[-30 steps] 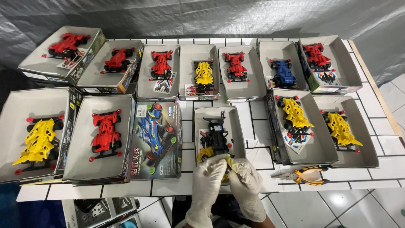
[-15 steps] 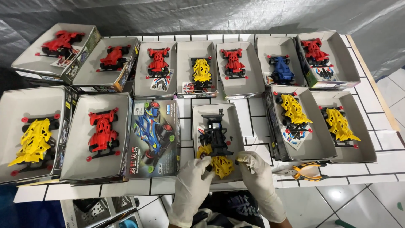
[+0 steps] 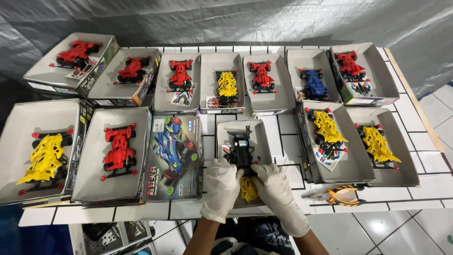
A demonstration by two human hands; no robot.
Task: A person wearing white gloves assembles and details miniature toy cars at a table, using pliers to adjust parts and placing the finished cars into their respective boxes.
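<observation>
Both my hands wear white gloves and meet over a grey open box [image 3: 265, 141] at the table's front middle. In that box lies a black toy car chassis [image 3: 240, 151], with a yellow body shell [image 3: 248, 190] below it. My left hand [image 3: 221, 189] grips the chassis's lower left side. My right hand [image 3: 277, 191] holds its lower right side, partly covering the yellow shell.
Several open boxes with red, yellow and blue toy cars cover the white tiled table [image 3: 427, 186]. A closed blue car box [image 3: 173, 158] lies left of my hands. Yellow-handled pliers [image 3: 339, 194] rest at the right. A grey tarp [image 3: 236, 21] hangs behind.
My hands have moved up from the table's front edge into the box. They carried the yellow shell in and now hold the black chassis.
</observation>
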